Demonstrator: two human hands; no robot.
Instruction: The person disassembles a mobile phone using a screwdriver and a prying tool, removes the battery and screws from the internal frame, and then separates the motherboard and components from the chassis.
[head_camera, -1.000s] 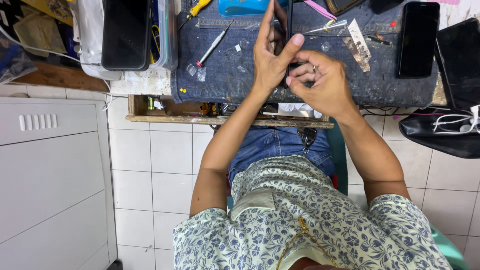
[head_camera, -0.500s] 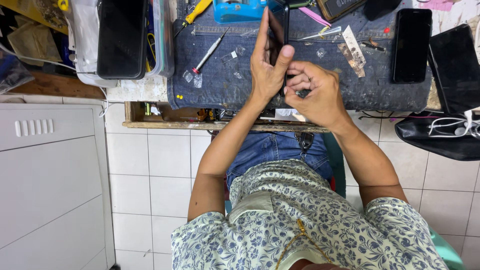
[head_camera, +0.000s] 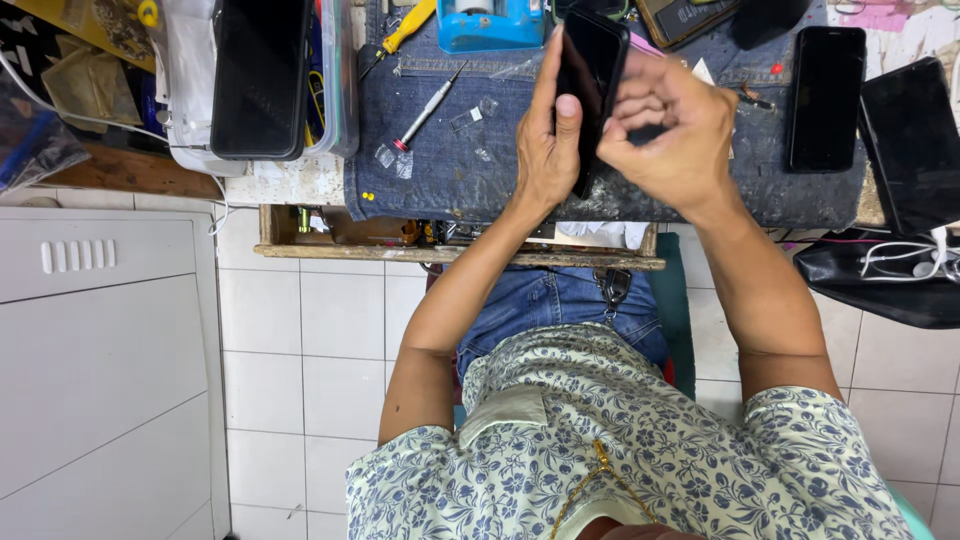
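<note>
- The black phone (head_camera: 592, 70) is slim, glossy and dark-screened, held on edge above the denim mat (head_camera: 450, 170).
- The left hand (head_camera: 548, 150) clamps its near side, thumb pressed flat on the glass.
- The right hand (head_camera: 668, 130) curls over its far edge, fingers bunched together.
- A screwdriver (head_camera: 428, 108) lies on the mat, left of the phone.

The black phone (head_camera: 590, 70) stands on edge, tilted, at upper centre of the frame, held between my hands.
</note>
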